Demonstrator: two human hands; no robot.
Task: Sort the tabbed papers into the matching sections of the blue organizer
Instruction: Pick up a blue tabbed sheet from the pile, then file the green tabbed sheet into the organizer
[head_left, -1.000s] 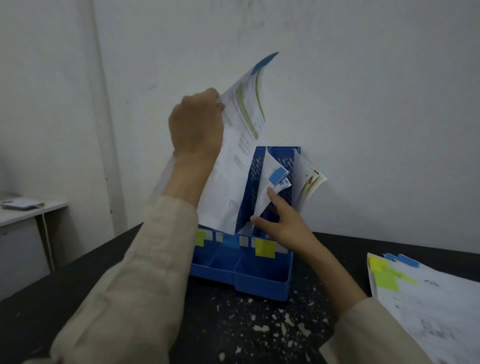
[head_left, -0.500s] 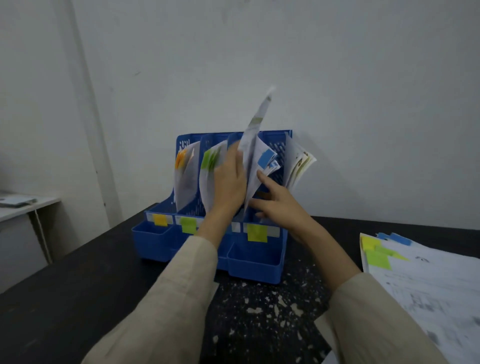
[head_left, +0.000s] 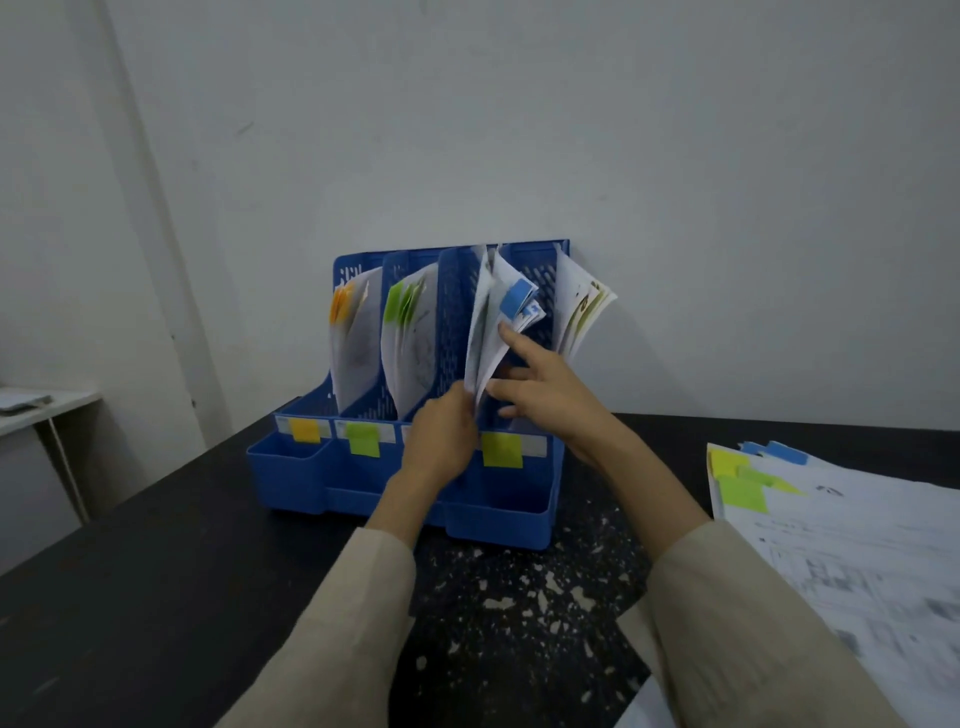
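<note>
While the blue organizer (head_left: 498, 499) stands on the dark tabletop (head_left: 156, 597) against the wall, both hands work at its third section, counted from the left. The left hand (head_left: 441, 436) has its fingers curled and pressed together; they pinch the lower edge of a white sheet (head_left: 480, 332) that stands upright in this section. The right hand (head_left: 545, 395) is on the other side of the same sheet. Its fingers (head_left: 514, 338) are spread, and the forefinger points up and touches the papers with the blue tab (head_left: 518, 296) just behind the sheet; this hand grips nothing that I can see.

To the left of the fingers, the first section holds papers with orange tabs (head_left: 340, 304) and the second holds papers with green tabs (head_left: 397, 304). To the right of the fingers, the fourth section holds papers (head_left: 582, 312) that lean outward; their tab colour cannot be told. Below the fingers, the front strip carries colour stickers: an orange one (head_left: 305, 431), a green one (head_left: 363, 439) and a yellow-green one (head_left: 502, 449). The sticker of the third section is hidden behind the left hand. No words can be read on the strip, and the print on the papers is too blurred.

Far to the right of the fingers, a loose pile of tabbed papers (head_left: 857, 545) lies flat on the tabletop, with yellow, green and blue tabs at its near-left corner.
</note>
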